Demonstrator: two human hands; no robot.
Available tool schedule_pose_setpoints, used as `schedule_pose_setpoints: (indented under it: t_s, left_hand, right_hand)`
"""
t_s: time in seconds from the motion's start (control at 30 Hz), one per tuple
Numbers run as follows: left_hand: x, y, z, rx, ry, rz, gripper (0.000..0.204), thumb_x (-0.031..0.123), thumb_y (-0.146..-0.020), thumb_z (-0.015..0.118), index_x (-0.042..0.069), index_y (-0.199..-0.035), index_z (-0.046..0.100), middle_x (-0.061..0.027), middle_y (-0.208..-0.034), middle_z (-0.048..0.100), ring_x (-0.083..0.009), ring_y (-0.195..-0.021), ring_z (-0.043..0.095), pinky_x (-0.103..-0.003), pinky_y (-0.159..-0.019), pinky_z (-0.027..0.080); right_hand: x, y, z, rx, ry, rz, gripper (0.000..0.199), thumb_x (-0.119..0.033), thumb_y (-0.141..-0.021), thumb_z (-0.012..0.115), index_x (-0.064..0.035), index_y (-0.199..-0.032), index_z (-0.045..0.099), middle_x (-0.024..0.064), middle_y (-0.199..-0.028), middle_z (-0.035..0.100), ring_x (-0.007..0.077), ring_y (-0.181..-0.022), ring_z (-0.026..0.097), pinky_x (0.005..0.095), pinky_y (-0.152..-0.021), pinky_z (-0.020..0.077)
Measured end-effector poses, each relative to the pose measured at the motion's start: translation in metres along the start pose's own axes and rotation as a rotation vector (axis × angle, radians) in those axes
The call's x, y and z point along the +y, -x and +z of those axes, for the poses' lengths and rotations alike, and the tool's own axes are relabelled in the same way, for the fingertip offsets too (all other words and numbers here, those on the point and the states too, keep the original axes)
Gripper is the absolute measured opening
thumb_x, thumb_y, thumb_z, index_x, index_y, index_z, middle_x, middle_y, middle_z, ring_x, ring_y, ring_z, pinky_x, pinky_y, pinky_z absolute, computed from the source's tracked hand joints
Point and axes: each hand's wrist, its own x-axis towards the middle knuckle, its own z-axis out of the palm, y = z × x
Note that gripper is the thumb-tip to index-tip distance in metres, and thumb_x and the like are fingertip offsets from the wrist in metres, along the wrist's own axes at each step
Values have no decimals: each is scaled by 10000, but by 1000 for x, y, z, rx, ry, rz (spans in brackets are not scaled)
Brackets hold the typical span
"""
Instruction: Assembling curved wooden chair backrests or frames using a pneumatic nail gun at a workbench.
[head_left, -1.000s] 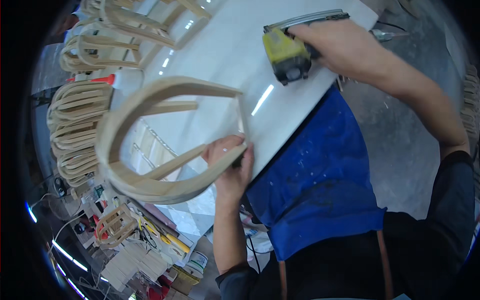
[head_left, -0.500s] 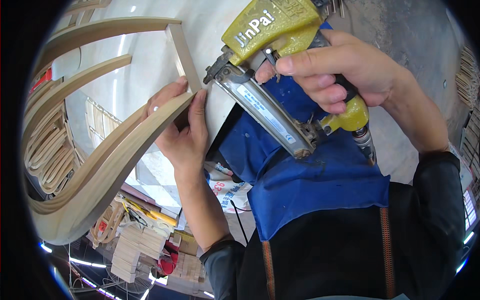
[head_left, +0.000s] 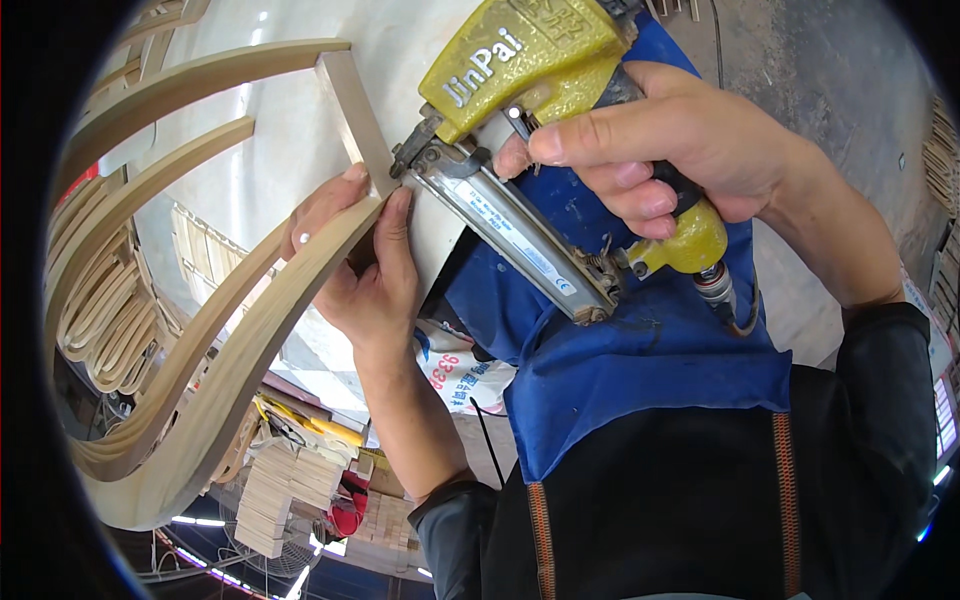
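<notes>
My right hand (head_left: 650, 150) is closed round the grip of a yellow-green pneumatic nail gun (head_left: 530, 60), its index finger at the trigger. The gun's nose sits at the corner where a straight crosspiece (head_left: 352, 115) meets a curved wooden leg (head_left: 265, 320); whether it touches the wood I cannot tell. Just below that joint my left hand (head_left: 360, 255) grips the leg's end, thumb on the near side and fingers round the far side. More curved pieces of the pale wooden frame (head_left: 210, 75) reach off to the left. An air hose fitting (head_left: 715, 285) hangs from the gun's handle.
A pale worktable (head_left: 290, 110) lies under the frame. Several curved wooden parts (head_left: 110, 335) are piled at the left. Stacked wooden blocks (head_left: 275, 490) and a red object (head_left: 348, 503) stand lower left. A blue apron (head_left: 640, 370) covers my lap, beside a printed white sack (head_left: 460, 370).
The nail gun has shifted slightly left, its nose coming closer to the frame's corner. The curved leg's far end has swung a little lower, while my left hand keeps its grip.
</notes>
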Motion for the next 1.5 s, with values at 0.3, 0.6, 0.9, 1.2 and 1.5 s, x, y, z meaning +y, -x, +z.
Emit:
schedule_pose_setpoints:
  t_s: [0.3, 0.6, 0.9, 1.2, 1.5]
  left_hand:
    - [0, 0, 3, 51, 44, -1, 387, -14, -777, 859, 35, -1117, 681, -90, -1101, 728, -267, -989, 662, -370, -921, 465]
    - [2, 1, -3, -32, -36, 10, 340, -43, -876, 769, -23, -1191, 642, -147, -1177, 673, -241, -1093, 654, -352, -983, 508]
    - [3, 0, -5, -22, -52, 26, 347, -45, -870, 775, -12, -1191, 649, -146, -1179, 672, -249, -1099, 650, -359, -984, 505]
    - [9, -16, -33, -265, 54, 3, 406, -12, -849, 705, 31, -1249, 655, -144, -1204, 700, -308, -1106, 653, -402, -1045, 440]
    - [17, -70, -40, -142, 466, -402, 581, -5, -972, 633, 1, -1527, 461, -173, -1423, 589, -222, -1239, 583, -349, -1058, 466]
  right_hand:
    - [3, -2, -1, 27, 44, -30, 390, -314, -1007, 680, 43, -1164, 659, -69, -593, 400, 31, -449, 431, 227, -420, 384]
    - [9, -2, -12, -78, -85, -60, 319, -300, -983, 704, 18, -1013, 694, -58, -588, 409, 52, -479, 406, 255, -460, 369]
    - [9, -5, -10, -81, -63, -60, 302, -268, -976, 711, 28, -1033, 692, -58, -590, 411, 51, -480, 406, 256, -454, 362]
    - [-44, 50, -13, 276, 673, -272, 343, -297, -948, 753, 37, -1003, 701, 39, -640, 596, 121, -548, 592, 297, -515, 477]
    - [-99, 57, -9, 381, 2093, -830, 172, -116, -892, 585, 1, -766, 577, 150, -663, 681, 296, -583, 705, 384, -467, 536]
